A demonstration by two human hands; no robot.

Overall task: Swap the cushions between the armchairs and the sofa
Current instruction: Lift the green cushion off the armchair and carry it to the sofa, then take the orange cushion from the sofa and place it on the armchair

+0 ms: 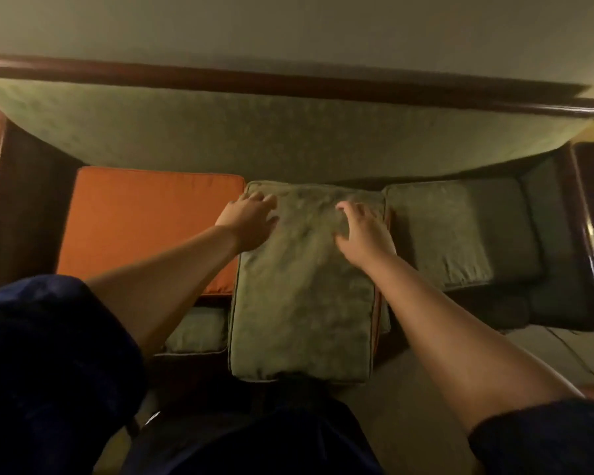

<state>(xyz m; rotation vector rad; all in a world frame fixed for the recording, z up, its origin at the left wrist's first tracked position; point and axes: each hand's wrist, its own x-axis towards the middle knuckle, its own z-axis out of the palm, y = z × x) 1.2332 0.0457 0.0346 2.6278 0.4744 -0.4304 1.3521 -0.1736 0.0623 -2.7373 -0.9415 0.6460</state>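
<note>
Head | left hand point(246, 219), right hand point(364, 231): grips open, flat on green cushion point(302, 303) | no legible writing

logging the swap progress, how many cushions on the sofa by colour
orange cushion: 1
green cushions: 3, the middle one under both hands, the right one, and one partly hidden at the lower left
total: 4
An orange edge shows beneath the middle cushion; what it belongs to is unclear.

Sofa frame point(288, 84): dark glossy wood. Green cushion point(302, 286): matt napped cloth, suede-like. Orange cushion point(144, 228): smoother woven cloth.
</note>
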